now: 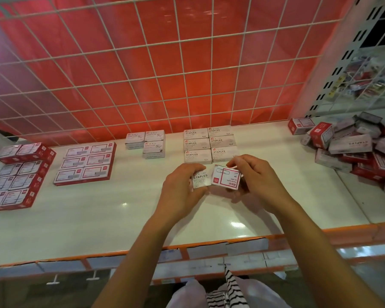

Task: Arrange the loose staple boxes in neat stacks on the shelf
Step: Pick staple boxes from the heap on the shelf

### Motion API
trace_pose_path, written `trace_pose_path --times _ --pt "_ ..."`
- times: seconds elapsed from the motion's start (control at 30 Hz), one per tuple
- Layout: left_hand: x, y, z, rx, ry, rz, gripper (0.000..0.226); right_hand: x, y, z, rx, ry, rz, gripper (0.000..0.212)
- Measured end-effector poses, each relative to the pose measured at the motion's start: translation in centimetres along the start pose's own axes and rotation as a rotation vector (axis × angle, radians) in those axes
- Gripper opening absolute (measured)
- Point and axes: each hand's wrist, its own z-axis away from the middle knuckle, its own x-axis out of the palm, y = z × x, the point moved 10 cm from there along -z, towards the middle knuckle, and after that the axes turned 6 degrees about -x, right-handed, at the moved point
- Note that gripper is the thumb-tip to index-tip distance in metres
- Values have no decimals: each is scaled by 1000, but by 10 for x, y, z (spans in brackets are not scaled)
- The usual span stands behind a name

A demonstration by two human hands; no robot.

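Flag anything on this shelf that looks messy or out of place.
The heap of loose boxes at the right end of the shelf is jumbled, tilted and overlapping, unlike the squared STAPLES stacks. The red-bordered box in the right hand has its print upside down.

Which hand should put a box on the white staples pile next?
Left, probably. The left hand holds a white STAPLES box that matches the pile of white STAPLES boxes just beyond it. The right hand holds a red-edged box with a paper clip picture, which does not match.
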Motion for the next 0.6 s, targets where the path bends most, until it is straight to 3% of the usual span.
trace_pose_path --times 0.13,0.23,0.37,0.6 --pt "1 -1 1 7 -8 -11 48 5 -1 1 2 -35 -22 35" --pt "0 -3 0 -1 -6 -14 47 9 2 3 4 -73 -56 17" --pt "2 -10 0 -75 -4 -3 50 11 -1 6 -70 -149 119 46" --pt "6 -5 3 -146 51 31 50 4 -9 11 -206 159 328 55"
